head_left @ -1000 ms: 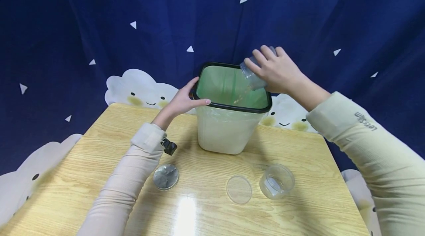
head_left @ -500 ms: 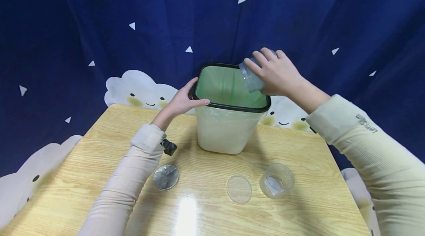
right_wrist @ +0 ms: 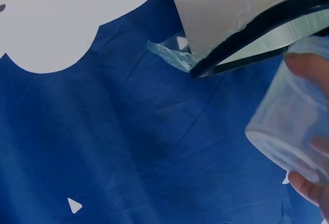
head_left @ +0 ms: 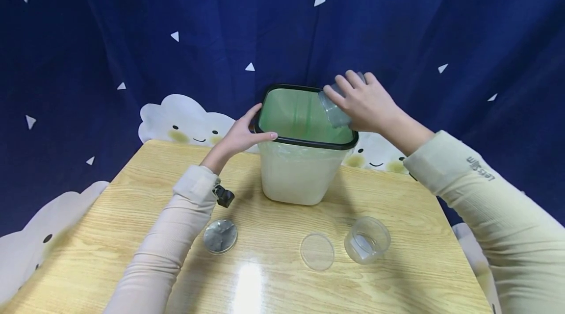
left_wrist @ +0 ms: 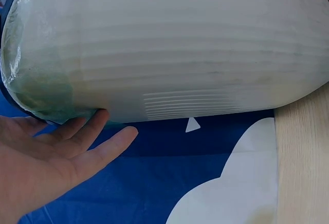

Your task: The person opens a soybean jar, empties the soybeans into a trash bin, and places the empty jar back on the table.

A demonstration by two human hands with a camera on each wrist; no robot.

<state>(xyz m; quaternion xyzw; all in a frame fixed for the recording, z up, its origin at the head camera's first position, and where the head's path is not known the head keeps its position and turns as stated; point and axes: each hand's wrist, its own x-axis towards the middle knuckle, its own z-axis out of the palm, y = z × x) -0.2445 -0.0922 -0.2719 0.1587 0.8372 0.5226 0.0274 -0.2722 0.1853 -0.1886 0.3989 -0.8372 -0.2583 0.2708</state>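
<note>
My right hand [head_left: 366,105] grips a clear plastic jar [head_left: 334,109] held tipped over the bin's right side, its mouth turned down into the bin. In the right wrist view the jar [right_wrist: 290,116] shows its base away from the bin, with fingers around its wall. The white trash bin [head_left: 291,176] has a black rim and a green liner bag [head_left: 291,113]. At the bin's left corner my left hand [head_left: 238,137] rests on the rim, thumb on the front edge. In the left wrist view the fingers [left_wrist: 92,131] lie fairly straight against the bin's side.
On the wooden table [head_left: 273,274] lie a round container with crinkled silvery foil [head_left: 220,236], a flat clear lid [head_left: 317,251] and a clear round tub [head_left: 367,240] with something white in it. Behind hangs a blue curtain [head_left: 212,34] with white cloud shapes.
One second ago pale bits were falling from the jar into the bin; none show falling now. The right hand has dropped slightly with the jar. The left hand has stayed put.
</note>
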